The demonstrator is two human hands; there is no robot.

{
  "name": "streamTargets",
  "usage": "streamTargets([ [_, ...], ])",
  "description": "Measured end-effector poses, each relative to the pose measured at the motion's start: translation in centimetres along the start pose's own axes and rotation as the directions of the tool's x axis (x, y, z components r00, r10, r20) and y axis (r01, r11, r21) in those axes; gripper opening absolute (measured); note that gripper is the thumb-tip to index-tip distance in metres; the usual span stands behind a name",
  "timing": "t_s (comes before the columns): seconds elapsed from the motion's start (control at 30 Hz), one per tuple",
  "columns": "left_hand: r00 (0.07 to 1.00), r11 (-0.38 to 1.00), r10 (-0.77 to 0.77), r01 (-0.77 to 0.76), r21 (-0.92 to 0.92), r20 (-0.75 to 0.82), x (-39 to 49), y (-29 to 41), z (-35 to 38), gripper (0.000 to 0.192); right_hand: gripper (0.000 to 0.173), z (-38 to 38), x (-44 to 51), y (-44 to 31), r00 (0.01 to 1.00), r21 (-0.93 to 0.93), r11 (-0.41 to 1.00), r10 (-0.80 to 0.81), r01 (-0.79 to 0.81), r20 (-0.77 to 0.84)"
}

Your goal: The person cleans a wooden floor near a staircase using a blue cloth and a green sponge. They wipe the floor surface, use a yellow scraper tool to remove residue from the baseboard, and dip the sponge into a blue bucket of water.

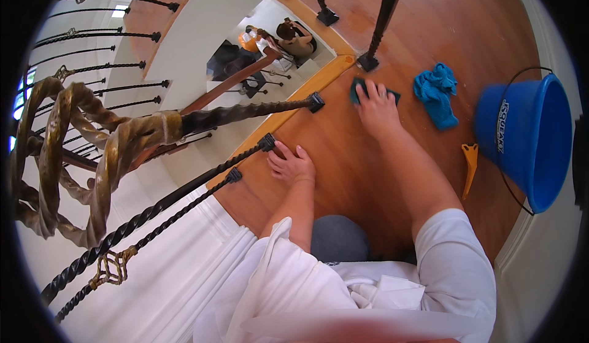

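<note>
My right hand (377, 106) lies over a dark green scouring pad (392, 97) on the reddish-brown wooden floor (349, 172). The fingers cover much of the pad, close to the base of a black metal baluster (368, 62). My left hand (293, 162) rests palm down on the boards with nothing in it. Its fingertips are beside the black foot of another twisted baluster (266, 142), near the lighter wooden edging (257, 143). Right of the pad lies a crumpled blue cloth (436, 95). An orange-yellow plastic-handled scraper (469, 170) lies farther right.
A blue bucket (511, 122) with a wire handle appears sideways by the white baseboard (511, 239). Twisted iron railings and a bronze-coloured scroll ornament (92, 159) border the left side. Beyond the edge, a stairwell drops to a lower level, where a person (297, 39) is visible.
</note>
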State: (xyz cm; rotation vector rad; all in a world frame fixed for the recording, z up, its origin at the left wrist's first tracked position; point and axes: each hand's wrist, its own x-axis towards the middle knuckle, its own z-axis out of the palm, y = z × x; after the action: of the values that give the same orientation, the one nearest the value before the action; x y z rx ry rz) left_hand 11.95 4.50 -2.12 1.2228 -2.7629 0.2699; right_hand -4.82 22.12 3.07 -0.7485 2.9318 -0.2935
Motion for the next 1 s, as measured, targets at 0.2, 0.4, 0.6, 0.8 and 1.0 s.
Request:
streamTargets([
  [0.2, 0.999, 0.999, -0.018, 0.019, -0.043, 0.034, 0.1, 0.0, -0.1, 0.063, 0.042, 0.1, 2.1, -0.3, 0.993, -0.134, 0.99, -0.028, 0.043, 0.117],
  [0.4, 0.996, 1.0, -0.022, 0.022, 0.002, 0.085, 0.1, 0.1, -0.3, 0.061, 0.048, 0.5, 3.3, -1.5, 0.989, -0.04, 0.992, 0.123, -0.12, 0.085],
  [0.6, 0.991, 0.999, -0.033, 0.035, -0.012, 0.129, 0.3, 0.2, -0.6, 0.061, 0.046, 0.9, 2.4, -1.2, 0.995, -0.036, 0.998, 0.06, -0.057, 0.075],
  [0.8, 0.995, 1.0, -0.018, 0.018, 0.004, 0.1, 0.2, 0.1, -0.5, 0.06, 0.043, 2.1, 3.0, -1.0, 0.996, -0.032, 0.996, 0.083, -0.085, -0.045],
  [1.0, 0.993, 0.999, -0.029, 0.03, -0.011, 0.111, 0.2, 0.2, -0.4, 0.059, 0.039, 2.5, 3.3, -4.1, 0.985, 0.053, 0.992, -0.118, 0.112, 0.124],
])
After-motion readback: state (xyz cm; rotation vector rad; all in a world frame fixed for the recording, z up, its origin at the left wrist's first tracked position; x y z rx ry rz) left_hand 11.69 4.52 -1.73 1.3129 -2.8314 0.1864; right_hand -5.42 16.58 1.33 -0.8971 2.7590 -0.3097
